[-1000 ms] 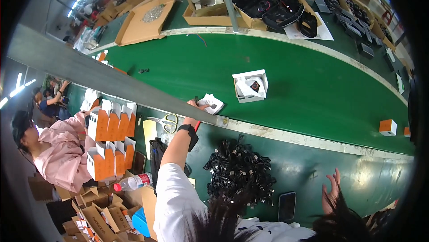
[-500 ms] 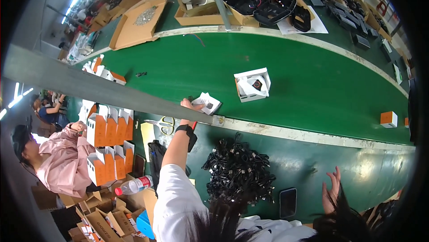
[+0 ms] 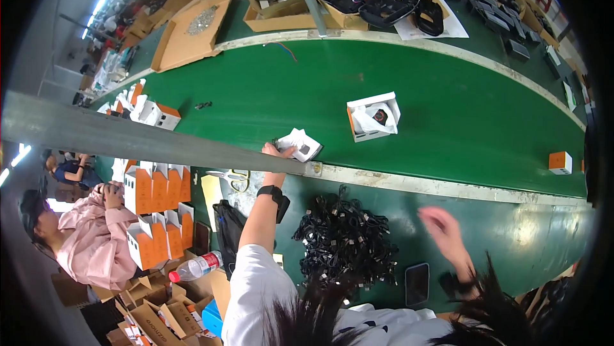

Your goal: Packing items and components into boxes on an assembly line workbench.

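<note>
My left hand (image 3: 276, 153) reaches past the metal bar onto the green belt, its fingers closed at the left side of a small open white box (image 3: 307, 148) with white flaps or paper and a dark patch. A thin dark cable end shows beside those fingers; part of the hand is hidden by the bar. My right hand (image 3: 442, 228) hovers over the near worktop, right of a heap of black cables (image 3: 345, 240); motion smears its fingers. Farther right on the belt stands an open orange-and-white box (image 3: 374, 133) with white lining and a round black watch (image 3: 380, 116).
A slanting metal bar (image 3: 160, 135) crosses the left side. Scissors (image 3: 238, 180) lie below it, and a phone (image 3: 417, 284) lies near me. Orange-and-white boxes (image 3: 153, 189) stand stacked at left, near a person in pink (image 3: 102, 243). A bottle (image 3: 197, 267) lies beside cartons.
My right hand has moved left and away from me, toward the cable heap. The box with the watch has shifted right. My left hand stays at the small white box.
</note>
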`<state>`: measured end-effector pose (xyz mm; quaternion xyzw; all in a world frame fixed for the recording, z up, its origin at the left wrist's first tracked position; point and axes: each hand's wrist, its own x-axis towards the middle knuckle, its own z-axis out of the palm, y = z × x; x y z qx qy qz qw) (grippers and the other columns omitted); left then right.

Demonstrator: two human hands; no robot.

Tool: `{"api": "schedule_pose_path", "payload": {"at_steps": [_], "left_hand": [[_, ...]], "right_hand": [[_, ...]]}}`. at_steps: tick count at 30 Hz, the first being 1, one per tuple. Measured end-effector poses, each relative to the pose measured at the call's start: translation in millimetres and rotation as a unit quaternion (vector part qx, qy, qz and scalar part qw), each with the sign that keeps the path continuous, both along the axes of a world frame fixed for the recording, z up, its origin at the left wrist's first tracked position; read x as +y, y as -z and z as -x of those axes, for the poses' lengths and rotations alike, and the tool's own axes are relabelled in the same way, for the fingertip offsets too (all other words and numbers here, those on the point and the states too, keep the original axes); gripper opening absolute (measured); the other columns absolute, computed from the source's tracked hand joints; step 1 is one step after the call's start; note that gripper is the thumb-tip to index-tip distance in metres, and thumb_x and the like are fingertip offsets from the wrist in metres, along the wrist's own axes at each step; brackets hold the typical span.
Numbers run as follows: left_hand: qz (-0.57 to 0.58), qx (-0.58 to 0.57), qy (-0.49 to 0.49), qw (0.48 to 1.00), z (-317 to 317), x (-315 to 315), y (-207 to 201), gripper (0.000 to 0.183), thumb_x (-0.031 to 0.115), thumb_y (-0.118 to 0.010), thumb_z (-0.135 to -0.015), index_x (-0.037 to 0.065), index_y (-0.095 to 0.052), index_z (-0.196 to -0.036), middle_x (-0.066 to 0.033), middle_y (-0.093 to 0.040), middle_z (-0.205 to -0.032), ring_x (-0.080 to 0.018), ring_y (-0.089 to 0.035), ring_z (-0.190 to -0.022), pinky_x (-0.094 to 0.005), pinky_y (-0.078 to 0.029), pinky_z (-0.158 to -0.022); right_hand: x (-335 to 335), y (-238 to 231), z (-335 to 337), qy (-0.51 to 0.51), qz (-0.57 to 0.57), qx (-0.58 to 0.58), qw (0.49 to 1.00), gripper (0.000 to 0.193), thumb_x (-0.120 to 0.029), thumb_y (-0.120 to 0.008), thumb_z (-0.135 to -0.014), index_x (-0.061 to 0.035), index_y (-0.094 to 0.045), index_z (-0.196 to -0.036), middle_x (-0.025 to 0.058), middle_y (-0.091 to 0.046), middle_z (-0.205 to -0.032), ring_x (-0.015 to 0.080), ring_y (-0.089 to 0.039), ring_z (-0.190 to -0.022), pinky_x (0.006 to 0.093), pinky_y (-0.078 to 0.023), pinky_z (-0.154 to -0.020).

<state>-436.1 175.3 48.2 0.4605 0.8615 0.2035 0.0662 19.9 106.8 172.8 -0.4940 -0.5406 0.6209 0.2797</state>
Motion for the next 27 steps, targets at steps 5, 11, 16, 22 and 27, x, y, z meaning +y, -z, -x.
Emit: {"api": "schedule_pose_path", "payload": {"at_steps": [5,11,16,22,27], "left_hand": [[0.016,-0.026,0.001,1.0,-18,13,-8,0.06,0.044,-0.08,-0.055,-0.005,-0.057,-0.079,-0.0208,-0.062,-0.08,-0.0326,-0.061,-0.077,-0.039,-0.048,-0.07],[0.064,-0.117,0.003,0.991,-8,18,-33,0.045,0.037,-0.079,-0.06,-0.002,-0.061,-0.073,-0.013,-0.062,-0.065,-0.0203,-0.059,-0.059,-0.0318,-0.048,-0.058],[-0.008,-0.126,0.055,0.991,26,-18,-33,0.037,0.031,-0.076,-0.065,-0.002,-0.062,-0.077,-0.014,-0.064,-0.075,-0.0226,-0.06,-0.065,-0.0342,-0.047,-0.062],[-0.159,-0.284,-0.193,0.926,41,-89,-72,0.03,0.025,-0.073,-0.072,-0.002,-0.062,-0.077,-0.0022,-0.053,-0.059,-0.0123,-0.049,-0.051,-0.0255,-0.04,-0.05],[0.032,-0.355,-0.127,0.926,19,-170,-155,0.026,0.025,-0.073,-0.071,0.004,-0.059,-0.068,0.0041,-0.046,-0.052,-0.0049,-0.037,-0.041,-0.0238,-0.025,-0.037]], "right_hand": [[83,59,151,-0.176,-0.148,0.044,0.972,0.04,-0.006,-0.057,-0.079,0.0006,-0.046,-0.117,0.0155,-0.051,-0.115,0.0256,-0.05,-0.108,0.0342,-0.04,-0.092],[112,90,250,-0.062,-0.182,-0.035,0.981,0.048,-0.005,-0.058,-0.075,0.0023,-0.042,-0.12,0.0209,-0.045,-0.119,0.0329,-0.044,-0.114,0.0364,-0.035,-0.097],[118,95,257,-0.053,-0.167,-0.019,0.984,0.048,-0.011,-0.06,-0.077,-0.0004,-0.043,-0.12,0.0178,-0.047,-0.12,0.0308,-0.045,-0.113,0.0355,-0.037,-0.094],[107,55,208,-0.056,-0.153,0.001,0.987,0.038,-0.01,-0.06,-0.077,-0.0027,-0.049,-0.112,0.0136,-0.053,-0.113,0.0242,-0.051,-0.103,0.0335,-0.042,-0.086],[88,18,121,-0.125,-0.029,0.073,0.989,0.03,-0.01,-0.059,-0.08,-0.0014,-0.052,-0.108,0.0088,-0.056,-0.107,0.0187,-0.053,-0.099,0.0317,-0.043,-0.084]]}}
